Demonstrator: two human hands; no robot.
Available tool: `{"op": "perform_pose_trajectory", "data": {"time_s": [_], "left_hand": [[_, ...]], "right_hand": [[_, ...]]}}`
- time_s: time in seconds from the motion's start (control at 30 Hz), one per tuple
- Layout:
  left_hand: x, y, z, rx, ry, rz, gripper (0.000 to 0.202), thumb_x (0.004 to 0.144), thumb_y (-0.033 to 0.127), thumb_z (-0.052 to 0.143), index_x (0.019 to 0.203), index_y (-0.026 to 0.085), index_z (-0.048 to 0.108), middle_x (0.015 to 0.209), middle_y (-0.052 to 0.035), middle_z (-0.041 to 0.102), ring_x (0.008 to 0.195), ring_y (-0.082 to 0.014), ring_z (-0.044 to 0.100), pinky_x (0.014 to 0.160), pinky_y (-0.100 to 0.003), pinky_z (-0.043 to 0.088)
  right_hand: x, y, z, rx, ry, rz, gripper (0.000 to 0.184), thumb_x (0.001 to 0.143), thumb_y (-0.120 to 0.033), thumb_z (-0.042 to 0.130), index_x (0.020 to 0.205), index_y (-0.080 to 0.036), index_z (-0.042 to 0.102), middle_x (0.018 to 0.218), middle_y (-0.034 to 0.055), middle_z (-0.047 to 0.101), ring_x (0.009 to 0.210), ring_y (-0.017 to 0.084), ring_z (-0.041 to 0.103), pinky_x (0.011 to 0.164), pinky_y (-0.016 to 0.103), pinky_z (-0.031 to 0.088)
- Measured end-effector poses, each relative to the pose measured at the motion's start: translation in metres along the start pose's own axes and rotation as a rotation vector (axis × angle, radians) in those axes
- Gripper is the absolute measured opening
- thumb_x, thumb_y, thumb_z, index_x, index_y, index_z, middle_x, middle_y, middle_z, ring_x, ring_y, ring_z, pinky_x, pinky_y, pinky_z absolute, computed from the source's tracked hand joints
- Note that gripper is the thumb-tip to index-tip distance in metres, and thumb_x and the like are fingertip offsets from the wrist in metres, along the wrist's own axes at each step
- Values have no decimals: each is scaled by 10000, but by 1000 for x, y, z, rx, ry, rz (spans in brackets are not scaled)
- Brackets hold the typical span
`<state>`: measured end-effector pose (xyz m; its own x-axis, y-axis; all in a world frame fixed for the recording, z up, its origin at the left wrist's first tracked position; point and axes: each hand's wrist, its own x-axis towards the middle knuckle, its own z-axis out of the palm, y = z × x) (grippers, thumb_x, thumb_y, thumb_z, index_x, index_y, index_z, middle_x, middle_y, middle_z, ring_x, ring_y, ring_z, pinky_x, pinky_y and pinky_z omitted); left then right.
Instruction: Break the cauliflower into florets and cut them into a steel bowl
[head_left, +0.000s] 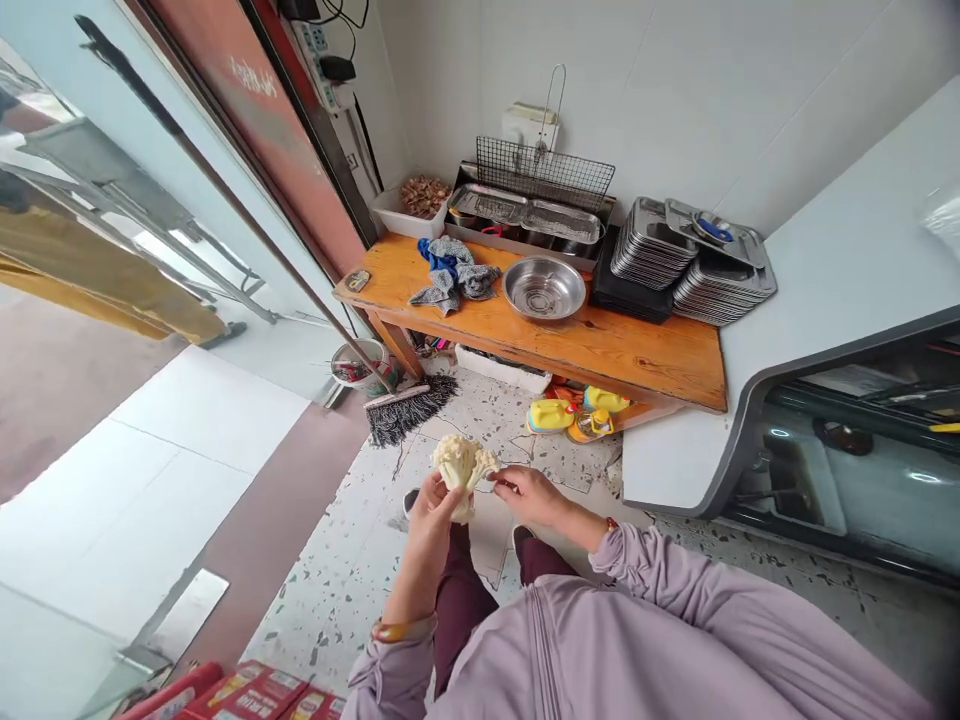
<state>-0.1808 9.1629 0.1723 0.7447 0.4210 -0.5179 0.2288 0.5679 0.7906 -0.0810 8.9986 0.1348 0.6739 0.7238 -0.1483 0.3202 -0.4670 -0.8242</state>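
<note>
My left hand (431,508) is closed round the stem of a pale cauliflower piece (454,462), held up in front of my knees. A smaller floret branches off it to the right. At that floret's edge, the fingertips of my right hand (527,492) are pinched together, touching it. A steel bowl (543,289) stands on the wooden table (592,348) ahead of me. Whether the floret is still joined to the stem cannot be made out fully.
Grey and blue cloths (454,272), stacked metal trays (652,240), a rack (544,165) and a white tub (397,217) are on the table. A mop (409,405) leans by a bucket (360,362) at left. Yellow bottles (551,415) lie underneath; red boxes (259,692) are lower left.
</note>
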Motion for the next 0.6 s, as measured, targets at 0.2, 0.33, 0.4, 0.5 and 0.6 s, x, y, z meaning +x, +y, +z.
{"op": "perform_pose_trajectory", "data": {"time_s": [0.2,0.33,0.4,0.5,0.6], "left_hand": [[104,68,-54,138,-173,-4,568,674,355,829,1163,179,597,1010,-62,720,824,-167,672,747,-273,521],[162,103,-93,216,-278,38,558,708,338,805,1199,197,581,1051,-58,712,881,-178,665,724,-253,507],[193,105,-114,248,-320,41,557,726,344,799,1215,201,574,1077,-61,708,897,-180,664,722,-249,502],[249,87,-144,251,-328,32,564,718,347,811,1204,194,569,1089,-69,704,888,-179,667,719,-254,505],[316,52,-171,224,-352,-5,613,665,307,847,1187,173,554,1055,-75,707,866,-176,673,725,-263,517]], "right_hand": [[116,-16,32,-105,162,33,180,928,-195,563,778,-177,661,765,36,684,727,147,609,670,235,408],[183,-23,66,-12,201,71,121,879,-152,574,785,-190,640,742,7,665,686,136,588,640,225,401],[215,-16,82,20,180,76,86,832,-126,605,822,-202,645,761,-3,679,701,142,605,646,224,421],[263,11,102,-37,119,67,106,779,-110,653,824,-206,642,792,0,696,732,152,628,678,236,447],[309,56,123,-61,48,96,148,752,-86,667,847,-197,645,842,7,715,746,146,642,699,239,463]]}}
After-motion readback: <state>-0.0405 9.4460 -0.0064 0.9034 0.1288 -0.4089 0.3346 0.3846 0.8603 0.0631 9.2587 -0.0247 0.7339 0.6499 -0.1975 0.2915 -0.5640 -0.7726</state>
